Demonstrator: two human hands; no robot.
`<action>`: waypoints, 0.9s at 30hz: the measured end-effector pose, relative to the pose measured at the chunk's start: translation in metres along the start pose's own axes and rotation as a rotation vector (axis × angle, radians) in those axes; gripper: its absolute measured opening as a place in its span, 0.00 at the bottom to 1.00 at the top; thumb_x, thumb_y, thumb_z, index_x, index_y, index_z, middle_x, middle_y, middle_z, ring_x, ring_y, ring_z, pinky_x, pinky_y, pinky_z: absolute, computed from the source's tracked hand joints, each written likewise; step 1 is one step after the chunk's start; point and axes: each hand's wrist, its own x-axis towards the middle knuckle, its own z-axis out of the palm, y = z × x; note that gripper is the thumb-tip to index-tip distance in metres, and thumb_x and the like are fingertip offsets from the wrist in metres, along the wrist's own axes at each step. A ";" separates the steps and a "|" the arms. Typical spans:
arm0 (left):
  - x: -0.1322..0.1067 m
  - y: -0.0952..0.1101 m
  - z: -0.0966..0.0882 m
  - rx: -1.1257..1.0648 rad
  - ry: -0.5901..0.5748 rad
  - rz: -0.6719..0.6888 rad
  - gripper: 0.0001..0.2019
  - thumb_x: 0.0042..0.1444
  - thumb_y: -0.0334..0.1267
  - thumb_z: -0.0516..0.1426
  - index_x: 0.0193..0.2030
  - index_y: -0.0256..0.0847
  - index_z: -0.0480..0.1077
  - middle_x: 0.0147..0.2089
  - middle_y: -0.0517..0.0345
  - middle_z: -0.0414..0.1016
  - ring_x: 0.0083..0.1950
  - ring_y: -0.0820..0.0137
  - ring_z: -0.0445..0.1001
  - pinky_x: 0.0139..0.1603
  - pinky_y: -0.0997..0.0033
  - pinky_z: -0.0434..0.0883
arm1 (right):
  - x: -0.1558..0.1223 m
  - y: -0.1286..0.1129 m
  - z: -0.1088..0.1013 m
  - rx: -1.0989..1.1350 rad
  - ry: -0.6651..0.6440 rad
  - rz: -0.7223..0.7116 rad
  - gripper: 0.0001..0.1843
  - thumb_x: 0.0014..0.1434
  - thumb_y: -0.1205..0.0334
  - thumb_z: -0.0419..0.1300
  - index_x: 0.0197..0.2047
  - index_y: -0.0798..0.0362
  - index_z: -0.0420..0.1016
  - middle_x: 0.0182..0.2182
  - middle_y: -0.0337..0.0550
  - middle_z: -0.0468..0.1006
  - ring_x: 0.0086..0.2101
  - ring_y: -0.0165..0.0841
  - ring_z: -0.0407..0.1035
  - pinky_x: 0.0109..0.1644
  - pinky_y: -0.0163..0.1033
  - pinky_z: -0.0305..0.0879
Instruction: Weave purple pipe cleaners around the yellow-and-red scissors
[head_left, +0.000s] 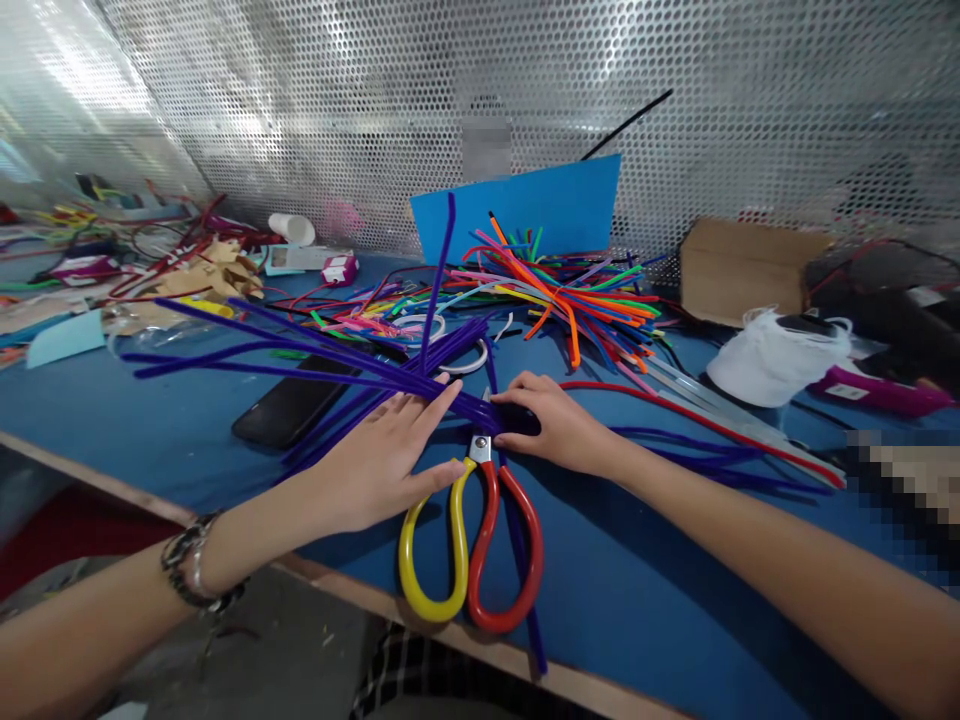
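A bundle of dark purple-blue pipe cleaners (360,372) fans out leftward across the table, one of them sticking up. My left hand (397,450) lies over it with fingers stretched out and thumb apart, touching the stems. At the bundle's right end, my right hand (547,420) curls its thumb and fingers around the gathered stems. Between and below the hands lie scissors (481,450) with one yellow and one red handle; their blades are mostly hidden under the stems. Another purple stem runs beneath the red handle to the table's front edge.
A black phone (292,405) lies left of the bundle. Behind stand a heap of multicoloured pipe cleaners (555,290) and a blue card (525,205). To the right are a white mask (776,360), a cardboard box (750,270) and red stems (697,420). Scraps clutter the far left.
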 end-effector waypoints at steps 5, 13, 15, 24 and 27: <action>0.005 0.000 -0.005 -0.015 0.031 0.044 0.41 0.57 0.63 0.30 0.67 0.33 0.37 0.64 0.38 0.54 0.62 0.51 0.57 0.59 0.49 0.55 | 0.000 -0.001 -0.001 -0.007 0.005 -0.004 0.24 0.51 0.57 0.63 0.50 0.61 0.70 0.40 0.51 0.69 0.42 0.40 0.63 0.49 0.46 0.60; 0.010 0.006 -0.016 -0.030 0.034 0.102 0.41 0.57 0.63 0.29 0.67 0.31 0.39 0.65 0.41 0.52 0.64 0.56 0.53 0.63 0.53 0.51 | 0.000 0.005 0.005 -0.017 0.051 -0.042 0.23 0.50 0.56 0.63 0.49 0.58 0.71 0.39 0.49 0.69 0.41 0.39 0.64 0.48 0.46 0.61; 0.012 0.008 -0.019 -0.037 0.031 0.103 0.41 0.57 0.63 0.30 0.67 0.31 0.39 0.67 0.42 0.48 0.66 0.56 0.51 0.63 0.54 0.50 | 0.000 0.006 0.005 -0.012 0.059 -0.054 0.23 0.50 0.56 0.63 0.49 0.57 0.71 0.39 0.49 0.69 0.41 0.39 0.64 0.47 0.46 0.61; 0.020 0.013 -0.029 -0.032 -0.023 0.163 0.33 0.62 0.55 0.38 0.68 0.36 0.38 0.68 0.46 0.44 0.67 0.59 0.46 0.65 0.56 0.47 | -0.001 0.007 0.006 0.004 0.090 -0.080 0.23 0.51 0.56 0.63 0.48 0.60 0.72 0.40 0.52 0.70 0.42 0.40 0.65 0.48 0.47 0.61; 0.024 0.014 -0.029 -0.046 0.060 0.229 0.31 0.62 0.53 0.39 0.67 0.36 0.42 0.67 0.47 0.48 0.66 0.60 0.50 0.65 0.57 0.47 | -0.001 0.007 0.007 -0.003 0.084 -0.091 0.23 0.51 0.56 0.62 0.48 0.62 0.72 0.40 0.54 0.71 0.42 0.42 0.65 0.48 0.47 0.62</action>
